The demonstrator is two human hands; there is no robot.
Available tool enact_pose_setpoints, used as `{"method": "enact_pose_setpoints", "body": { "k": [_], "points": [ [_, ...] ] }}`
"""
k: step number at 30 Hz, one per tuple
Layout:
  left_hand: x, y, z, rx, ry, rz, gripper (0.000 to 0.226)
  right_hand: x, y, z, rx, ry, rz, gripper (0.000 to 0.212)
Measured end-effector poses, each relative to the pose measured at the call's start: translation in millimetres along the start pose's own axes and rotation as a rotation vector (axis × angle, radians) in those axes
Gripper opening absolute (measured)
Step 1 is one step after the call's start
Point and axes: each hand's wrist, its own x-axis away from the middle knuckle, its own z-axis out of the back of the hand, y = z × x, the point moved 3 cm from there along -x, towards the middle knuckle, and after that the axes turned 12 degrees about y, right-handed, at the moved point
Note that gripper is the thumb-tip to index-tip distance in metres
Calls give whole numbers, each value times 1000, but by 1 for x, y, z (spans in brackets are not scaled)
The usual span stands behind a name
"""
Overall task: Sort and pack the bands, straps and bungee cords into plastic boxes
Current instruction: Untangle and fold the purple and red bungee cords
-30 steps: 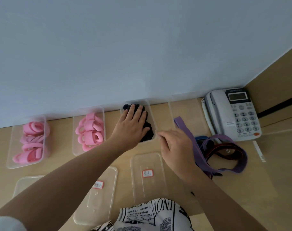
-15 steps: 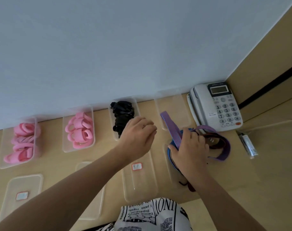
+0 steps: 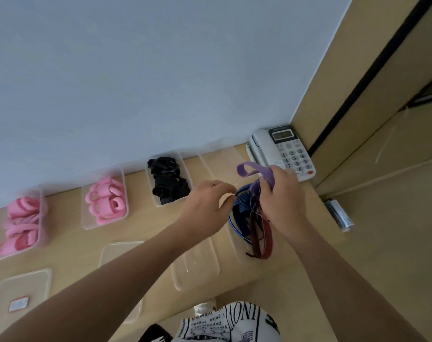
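Pink bands (image 3: 103, 202) in two boxes at 9 o'clock; black straps (image 3: 169, 187) boxed at 11. Left hand (image 3: 205, 206), fingers curled, tips nearly pinched, holds nothing plainly visible. Strap bundle (image 3: 249, 218) just at its 3 o'clock, long axis 12-to-6, hanging over lid (image 3: 234, 240). Right hand (image 3: 284, 201) grips bundle top, purple strap (image 3: 253, 169) looping out. Empty box (image 3: 217, 161) at 12, nearer right hand.

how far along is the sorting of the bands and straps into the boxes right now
Done: two boxes of pink bands and one box of black straps sit filled but unlidded. In hand: the right hand holds a bundle of purple, blue and red straps, the left hand reaching in. Left: packing that bundle into the empty box and fitting the lids.
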Motion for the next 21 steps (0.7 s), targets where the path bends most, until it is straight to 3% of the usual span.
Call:
{"method": "enact_pose_setpoints", "body": {
  "k": [4, 11, 17, 21],
  "points": [
    [4, 40, 14, 46, 19, -41, 24, -2, -18, 66, -166, 196, 39, 33],
    [26, 122, 60, 181, 80, -104, 37, 27, -71, 209, -349, 507, 198, 26],
    [55, 193, 94, 186, 111, -230, 69, 59, -105, 282, -574, 514, 222, 19],
    [65, 208, 96, 127, 127, -192, 44, 74, -108, 298, -606, 443, 158, 16]
  ]
}}
